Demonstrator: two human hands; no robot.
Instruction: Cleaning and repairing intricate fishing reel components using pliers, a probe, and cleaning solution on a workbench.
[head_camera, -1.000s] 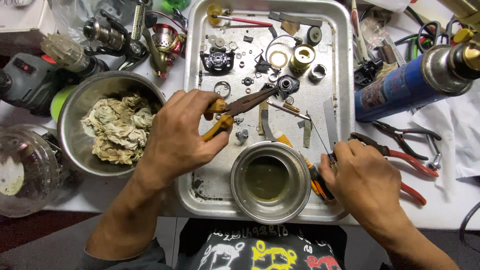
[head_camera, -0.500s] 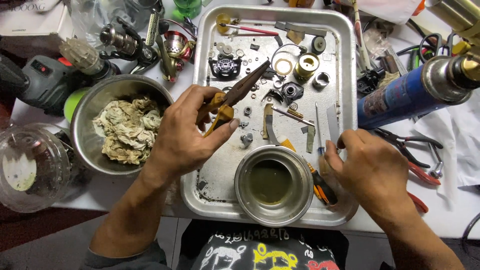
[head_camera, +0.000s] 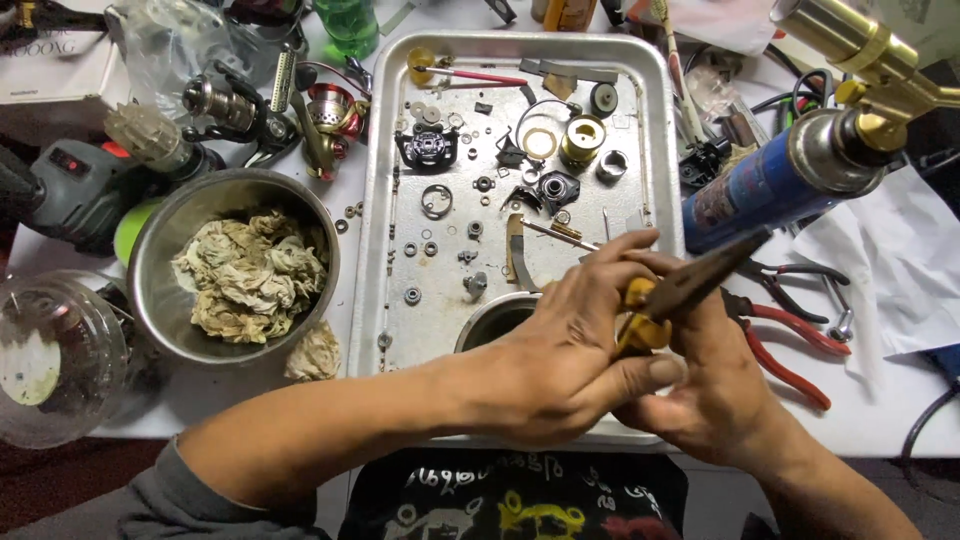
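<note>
Head view: both hands meet over the metal tray (head_camera: 372, 250).
Left hand (head_camera: 575, 350): grasping yellow-handled pliers (head_camera: 690, 285).
Right hand (head_camera: 715, 395): under the left, grip hidden, cannot tell.

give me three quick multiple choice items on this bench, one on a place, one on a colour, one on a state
1. Where is the bowl of rags?
A left of the tray
B on the tray
C right of the tray

2. What colour are the grips of the pliers lying on the table?
A blue
B red
C green

3. What is the left hand doing?
A resting flat
B gripping yellow-handled pliers
C reaching into the bowl

A: the bowl sits beside the tray's left rim.
B: their grips are red.
B: its fingers wrap the yellow handles, close against the right hand.
</note>
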